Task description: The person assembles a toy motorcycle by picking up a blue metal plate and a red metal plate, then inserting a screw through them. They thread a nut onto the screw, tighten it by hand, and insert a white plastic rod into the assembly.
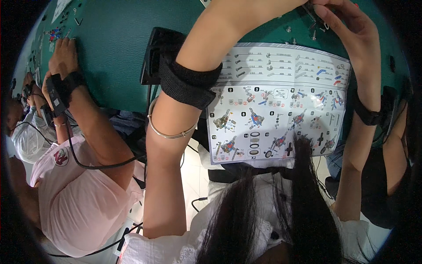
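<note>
My left forearm reaches up across the view, and my left hand [292,3] is cut off by the top edge, its fingers hidden. Beside it, at the upper right, my right hand [351,25] has its thumb and fingers curled in close together. What they pinch is too small and too near the edge to make out. Small metal parts [313,20] show by the right thumb. Below both hands lies a printed instruction sheet [277,83] with numbered assembly drawings in several colours. It hangs over the table's near edge.
Several loose screws [314,35] lie on the green table [114,39] beyond the sheet. A black device [154,55] is strapped to my left arm. At the left, a co-worker's hand [65,55] rests by small coloured parts [55,34]. Black cables [88,166] run between us.
</note>
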`<state>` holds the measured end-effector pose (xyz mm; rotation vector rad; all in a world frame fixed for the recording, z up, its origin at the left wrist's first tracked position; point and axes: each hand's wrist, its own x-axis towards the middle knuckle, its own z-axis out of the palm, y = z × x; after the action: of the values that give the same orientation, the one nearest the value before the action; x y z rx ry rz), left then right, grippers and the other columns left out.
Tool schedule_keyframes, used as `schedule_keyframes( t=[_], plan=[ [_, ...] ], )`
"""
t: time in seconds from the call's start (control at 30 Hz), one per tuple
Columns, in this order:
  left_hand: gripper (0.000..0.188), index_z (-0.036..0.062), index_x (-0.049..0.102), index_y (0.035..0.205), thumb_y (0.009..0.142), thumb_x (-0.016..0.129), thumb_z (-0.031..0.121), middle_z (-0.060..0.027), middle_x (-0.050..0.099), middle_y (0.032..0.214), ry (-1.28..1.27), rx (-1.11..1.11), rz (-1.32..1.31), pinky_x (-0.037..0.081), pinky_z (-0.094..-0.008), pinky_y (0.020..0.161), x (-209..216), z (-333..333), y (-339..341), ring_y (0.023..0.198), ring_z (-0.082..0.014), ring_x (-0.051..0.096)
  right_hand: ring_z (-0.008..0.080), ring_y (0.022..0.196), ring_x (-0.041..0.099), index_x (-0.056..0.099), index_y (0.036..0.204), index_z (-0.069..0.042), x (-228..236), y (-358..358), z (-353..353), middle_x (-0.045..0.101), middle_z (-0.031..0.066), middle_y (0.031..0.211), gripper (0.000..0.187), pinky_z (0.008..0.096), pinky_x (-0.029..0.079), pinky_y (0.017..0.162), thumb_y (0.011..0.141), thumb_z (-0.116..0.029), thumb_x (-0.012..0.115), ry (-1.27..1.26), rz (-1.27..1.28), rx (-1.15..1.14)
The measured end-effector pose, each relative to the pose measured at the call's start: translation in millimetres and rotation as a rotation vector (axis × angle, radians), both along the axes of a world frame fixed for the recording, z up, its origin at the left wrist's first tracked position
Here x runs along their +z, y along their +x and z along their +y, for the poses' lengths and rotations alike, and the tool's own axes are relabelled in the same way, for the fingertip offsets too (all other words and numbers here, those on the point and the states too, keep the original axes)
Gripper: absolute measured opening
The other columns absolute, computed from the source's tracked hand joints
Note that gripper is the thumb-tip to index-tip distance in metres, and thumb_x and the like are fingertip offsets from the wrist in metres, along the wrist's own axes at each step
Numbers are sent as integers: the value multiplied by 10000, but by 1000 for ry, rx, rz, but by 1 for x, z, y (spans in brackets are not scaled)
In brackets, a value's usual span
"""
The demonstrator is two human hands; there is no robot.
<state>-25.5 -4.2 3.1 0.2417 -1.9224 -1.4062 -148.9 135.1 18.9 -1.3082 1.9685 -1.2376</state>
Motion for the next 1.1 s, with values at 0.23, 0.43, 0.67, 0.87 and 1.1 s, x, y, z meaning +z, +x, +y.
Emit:
schedule_keyframes(
  t=[0.23, 0.43, 0.67, 0.87, 1.1],
  plan=[
    [91, -76, 636, 866, 836, 641, 10, -57, 598, 739, -33, -89, 164, 471, -236, 585, 2, 1, 1, 652, -106, 576, 55, 764, 586, 668, 924, 1, 9, 10, 4, 655, -7, 854, 64, 181, 468, 704, 895, -43, 706, -77, -16, -21],
    [127, -82, 645, 892, 840, 662, 33, -57, 600, 784, 6, -49, 45, 479, -222, 601, 11, 4, 5, 675, -109, 596, 57, 781, 594, 672, 916, -4, 15, 10, 5, 662, -2, 869, 69, 184, 474, 707, 881, -35, 721, -76, -101, -58],
    [152, -89, 643, 900, 845, 678, 49, -65, 613, 789, -29, 45, 18, 494, -222, 614, 1, 12, -2, 705, -114, 621, 66, 799, 605, 666, 913, 9, 1, 0, 10, 667, 10, 870, 102, 197, 489, 736, 868, -47, 738, -122, 32, -66],
    [236, -84, 619, 935, 826, 734, 91, -95, 646, 823, 151, 42, -238, 508, -224, 643, 20, -3, 6, 750, -126, 643, 69, 801, 607, 665, 907, 7, 5, -1, 3, 670, 16, 882, 91, 194, 488, 747, 870, -39, 733, -101, -90, -32],
    [331, -114, 617, 1013, 823, 758, 117, -119, 693, 932, 436, -189, -42, 513, -218, 741, 0, -14, -2, 859, -140, 655, 73, 810, 601, 666, 913, 5, 4, 2, 5, 669, 21, 893, 80, 193, 478, 749, 877, -36, 724, -149, -6, -29]
  ],
)
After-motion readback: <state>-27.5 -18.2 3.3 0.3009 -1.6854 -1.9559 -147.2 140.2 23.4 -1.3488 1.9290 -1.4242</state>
